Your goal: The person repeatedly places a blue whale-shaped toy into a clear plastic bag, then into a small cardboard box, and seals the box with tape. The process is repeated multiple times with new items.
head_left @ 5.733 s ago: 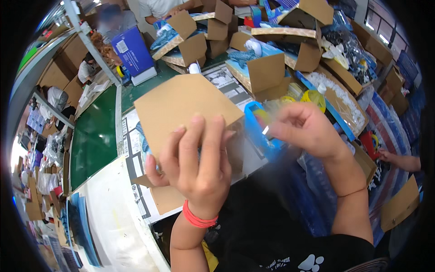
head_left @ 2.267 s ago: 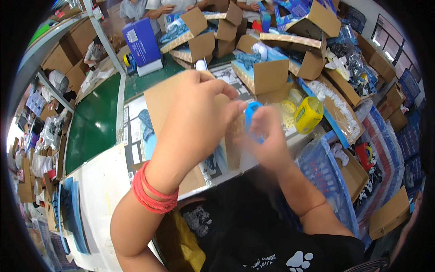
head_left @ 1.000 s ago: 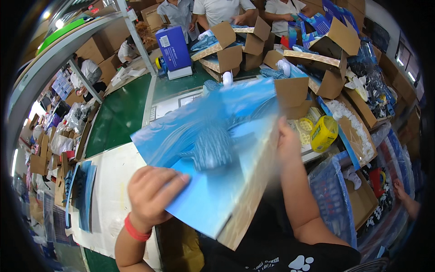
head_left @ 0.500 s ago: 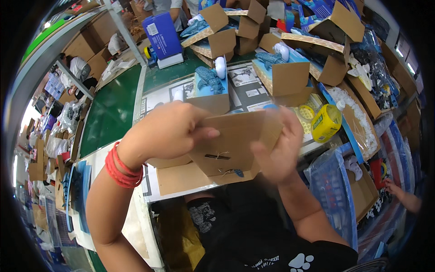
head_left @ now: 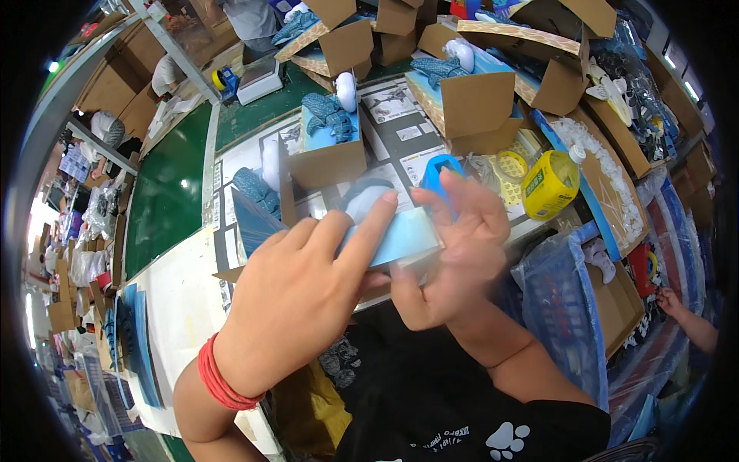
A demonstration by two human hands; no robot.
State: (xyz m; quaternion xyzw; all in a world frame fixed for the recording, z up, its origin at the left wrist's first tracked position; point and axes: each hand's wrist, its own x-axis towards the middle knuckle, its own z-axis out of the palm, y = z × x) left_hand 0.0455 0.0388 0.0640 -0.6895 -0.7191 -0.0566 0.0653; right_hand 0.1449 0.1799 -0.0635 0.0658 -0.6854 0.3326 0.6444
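My left hand, with red bands at the wrist, grips a light blue panel of a cardboard box, its index finger stretched across the top. My right hand is at the panel's right end, fingers apart and partly blurred; whether it touches the panel I cannot tell. Just beyond the hands are a blue tape dispenser and a blurred pale rounded thing. To their left, a blue patterned sea-animal toy lies beside a white cylindrical part.
Open cardboard boxes with similar blue toys stand along the far side. At the right are a yellow bottle, a tape roll and a blue plastic-lined bin. Another person's hand reaches in at far right.
The brown slitted cardboard that faced me has turned, and a light blue face shows between my hands. My left hand has moved lower. The tall blue box has gone from the scale at the back.
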